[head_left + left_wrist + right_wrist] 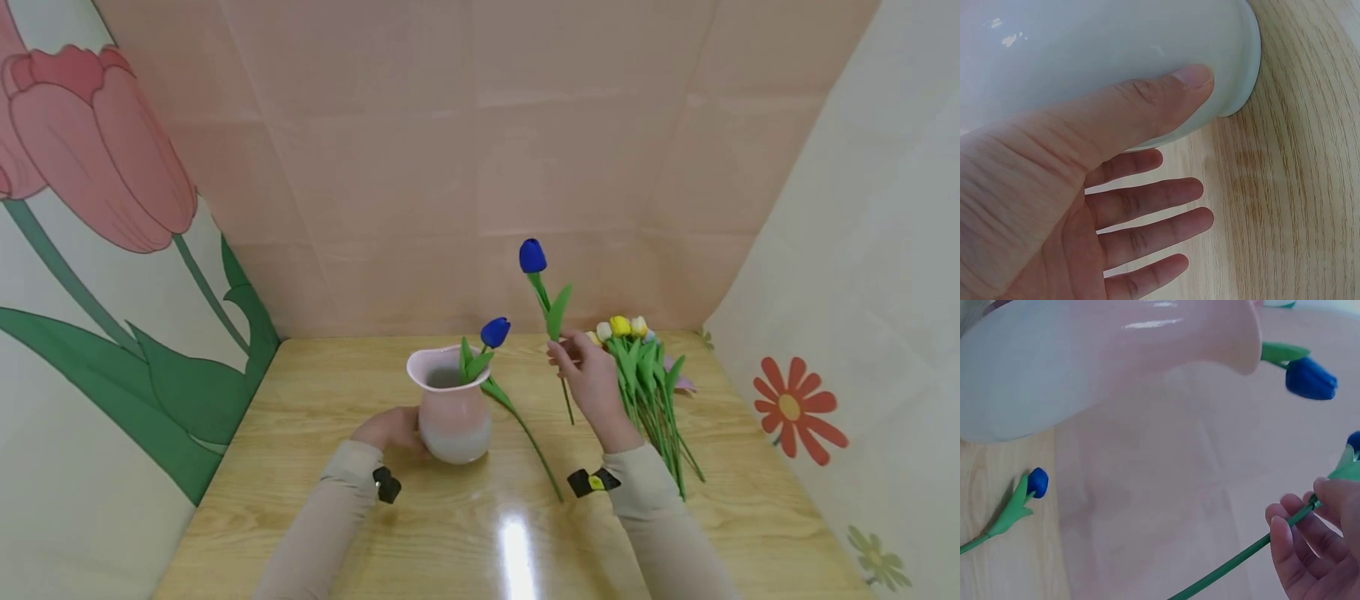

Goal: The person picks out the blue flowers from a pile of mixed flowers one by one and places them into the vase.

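Note:
A pink-and-white vase point(454, 425) with a flared rim stands on the table. My left hand point(392, 428) is at its left side; in the left wrist view the thumb rests against the white wall and the straight fingers point(1147, 206) spread below. One blue tulip point(495, 332) leans out of the vase's mouth. To the right of the vase my right hand point(591, 379) pinches another blue tulip point(532, 257) by its stem, bloom up. A third tulip, its stem point(534, 442) beside the vase, lies on the table; its blue bloom point(1037, 482) shows in the right wrist view.
A bunch of tulips point(645, 375), with yellow and white blooms among them, lies at the right of the wooden table point(330, 375). A pink backdrop point(450, 208) hangs behind, and flower-printed cloths flank both sides.

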A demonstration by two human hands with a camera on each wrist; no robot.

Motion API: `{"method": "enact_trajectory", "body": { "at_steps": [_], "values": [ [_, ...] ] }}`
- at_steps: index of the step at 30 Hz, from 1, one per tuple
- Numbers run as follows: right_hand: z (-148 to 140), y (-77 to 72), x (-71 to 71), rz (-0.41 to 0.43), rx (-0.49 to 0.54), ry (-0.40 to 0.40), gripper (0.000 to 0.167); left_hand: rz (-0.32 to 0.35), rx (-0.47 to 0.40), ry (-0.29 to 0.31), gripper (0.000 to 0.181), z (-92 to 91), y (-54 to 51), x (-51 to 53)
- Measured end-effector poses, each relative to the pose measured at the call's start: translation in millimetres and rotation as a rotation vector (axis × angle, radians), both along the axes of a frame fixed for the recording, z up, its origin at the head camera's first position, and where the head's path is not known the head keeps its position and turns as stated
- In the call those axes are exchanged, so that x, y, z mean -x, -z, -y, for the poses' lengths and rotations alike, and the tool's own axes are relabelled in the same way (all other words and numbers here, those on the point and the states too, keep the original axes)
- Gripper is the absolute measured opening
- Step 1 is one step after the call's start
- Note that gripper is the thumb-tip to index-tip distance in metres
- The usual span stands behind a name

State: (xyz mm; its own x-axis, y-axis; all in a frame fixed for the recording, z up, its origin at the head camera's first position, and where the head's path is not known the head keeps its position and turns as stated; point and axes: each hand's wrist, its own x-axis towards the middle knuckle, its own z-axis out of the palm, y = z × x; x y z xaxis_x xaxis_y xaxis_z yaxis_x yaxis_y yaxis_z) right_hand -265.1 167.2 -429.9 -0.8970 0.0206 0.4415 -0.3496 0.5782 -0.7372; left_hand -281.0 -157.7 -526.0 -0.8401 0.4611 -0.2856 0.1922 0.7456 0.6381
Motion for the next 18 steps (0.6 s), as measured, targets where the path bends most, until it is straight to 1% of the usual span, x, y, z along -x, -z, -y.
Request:
{"method": "enact_trajectory", "body": {
  "at_steps": [3, 6, 10, 14, 16, 18],
  "values": [
    [3.2, -7.1, -7.7, -0.026, -0.034, -0.032, 0.027, 0.006, -0.001, -0.010, 0.073, -0.6, 0.1, 0.2],
    [4.9, -10.8, -13.6, -0.045, -0.039, -0.071, 0.025, -0.003, 0.003, -0.013, 0.072, -0.8, 0.4, 0.2],
    [5.5, -10.7, -18.0, -0.075, -0.053, -0.113, 0.027, -0.016, 0.014, -0.008, 0.074, -0.5, 1.8, 1.1],
    [5.8, -7.9, -19.8, -0.092, -0.057, -0.142, 0.027, -0.015, 0.004, -0.006, 0.076, 0.3, 3.6, 2.0],
    [6.2, -6.6, -20.2, -0.097, -0.046, -0.153, 0.026, -0.019, 0.012, -0.013, 0.074, 1.0, 1.3, 2.2],
    [6.5, -5.6, -20.3, -0.109, -0.039, -0.160, 0.024, -0.030, 0.059, -0.034, 0.073, 2.0, -6.1, 2.0]
  ]
}}
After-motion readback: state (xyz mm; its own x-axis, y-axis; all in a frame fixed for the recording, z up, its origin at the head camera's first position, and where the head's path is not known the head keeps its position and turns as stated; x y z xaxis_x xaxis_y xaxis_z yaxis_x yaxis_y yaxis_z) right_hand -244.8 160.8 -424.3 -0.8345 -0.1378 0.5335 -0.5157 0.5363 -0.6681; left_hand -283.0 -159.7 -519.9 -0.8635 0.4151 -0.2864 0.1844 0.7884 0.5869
